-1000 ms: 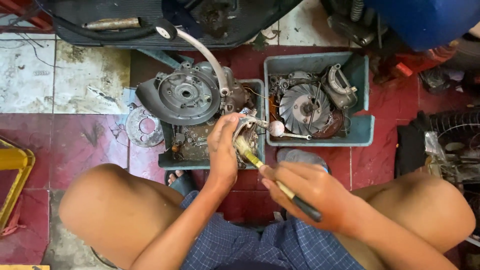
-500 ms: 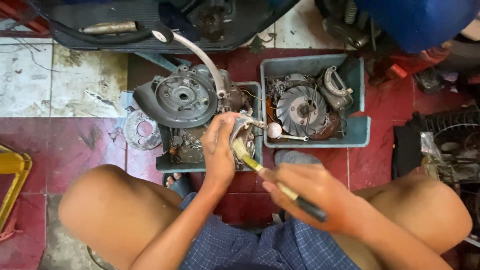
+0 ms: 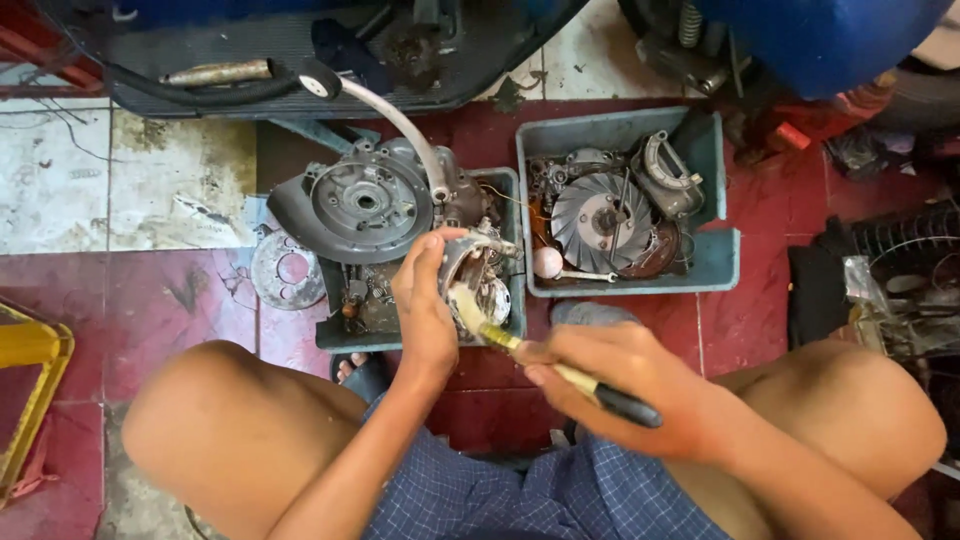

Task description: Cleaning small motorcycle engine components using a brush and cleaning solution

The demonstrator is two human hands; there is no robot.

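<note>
Both hands are sitting slightly lower than before, mid-frame: left hand (image 3: 428,310) is gripping 1 rounded metal engine part (image 3: 478,285), right hand (image 3: 610,375) is closed round 1 bristle brush (image 3: 545,355). 2 grey plastic trays (image 3: 715,255) behind, on floor.

The floor is dark red glossy tile (image 3: 780,320), scuffed and grimy, with a patch of worn, stained whitish tiles (image 3: 150,180) at the upper left. A yellow metal frame (image 3: 30,390) stands at the left edge, under even, soft daylight without hard shadows.
</note>
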